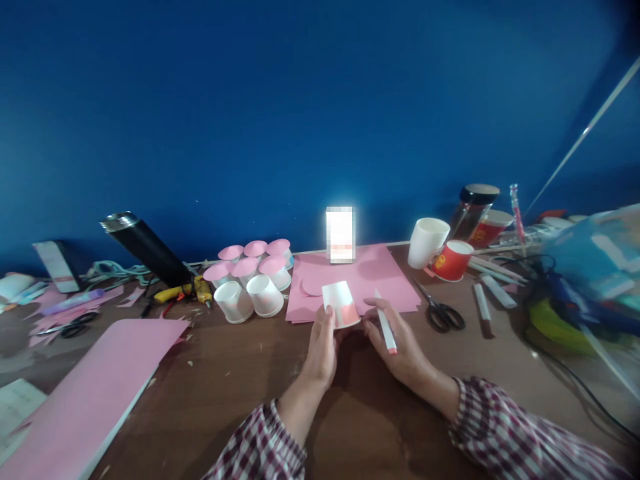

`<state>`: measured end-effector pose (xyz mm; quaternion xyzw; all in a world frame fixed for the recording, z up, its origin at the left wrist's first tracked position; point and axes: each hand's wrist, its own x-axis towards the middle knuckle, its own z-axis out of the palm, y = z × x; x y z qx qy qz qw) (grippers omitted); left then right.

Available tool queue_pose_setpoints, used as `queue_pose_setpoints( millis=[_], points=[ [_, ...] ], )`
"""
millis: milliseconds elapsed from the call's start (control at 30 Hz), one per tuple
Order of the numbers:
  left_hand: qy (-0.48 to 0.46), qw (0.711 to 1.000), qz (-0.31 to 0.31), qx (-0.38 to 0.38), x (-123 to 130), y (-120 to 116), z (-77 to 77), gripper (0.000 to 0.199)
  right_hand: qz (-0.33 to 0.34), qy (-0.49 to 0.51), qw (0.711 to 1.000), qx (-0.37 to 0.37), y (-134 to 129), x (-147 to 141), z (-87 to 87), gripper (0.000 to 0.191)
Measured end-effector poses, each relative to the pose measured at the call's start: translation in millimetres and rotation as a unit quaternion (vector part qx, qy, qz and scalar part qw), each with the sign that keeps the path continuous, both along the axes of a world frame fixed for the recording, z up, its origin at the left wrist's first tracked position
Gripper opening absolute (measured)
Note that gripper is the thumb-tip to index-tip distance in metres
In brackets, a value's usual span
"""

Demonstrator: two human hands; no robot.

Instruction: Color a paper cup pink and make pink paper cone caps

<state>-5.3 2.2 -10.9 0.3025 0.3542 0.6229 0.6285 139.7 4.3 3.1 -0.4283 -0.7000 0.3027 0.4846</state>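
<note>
My left hand [323, 347] is closed around a paper cup [340, 300], white with an orange-pink patch on its side. Between the fingers of my right hand [395, 337] is a white marker [385, 330] with a pinkish end, pointing up and away from me. A small gap separates the marker from the cup. Behind both hands lie pink paper sheets [370, 273], with a rounded pink piece [313, 285] on them. Left of the sheets stand white paper cups [265, 295], several of them topped with pink discs [245, 267].
Black-handled scissors [444, 316], markers [482, 305], a white cup [427, 241] and a red cup [453, 259] stand or lie to the right. A black flask [150, 250], yellow-handled pliers [173, 293] and a large pink sheet [105, 387] are leftward. A lit, blurred-out phone-like rectangle [341, 233] stands by the blue wall.
</note>
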Motion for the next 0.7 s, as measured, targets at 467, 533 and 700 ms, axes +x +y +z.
queue_pose_setpoints(
  millis=[467, 533, 700],
  points=[
    [0.01, 1.0, 0.0, -0.009, -1.1, 0.6, -4.7, 0.044, 0.005, -0.003, 1.0, 0.0, 0.1, 1.4, -4.2, 0.027],
    [0.01, 1.0, -0.004, -0.007, -1.0, 0.5, -4.1, 0.044, 0.003, -0.003, 1.0, -0.001, 0.0, 1.0, -3.5, 0.026],
    [0.007, 1.0, -0.009, -0.001, -1.2, 0.2, -3.6, 0.045, 0.002, -0.005, 1.0, 0.0, -0.4, 0.0, -0.5, 0.025]
  ],
)
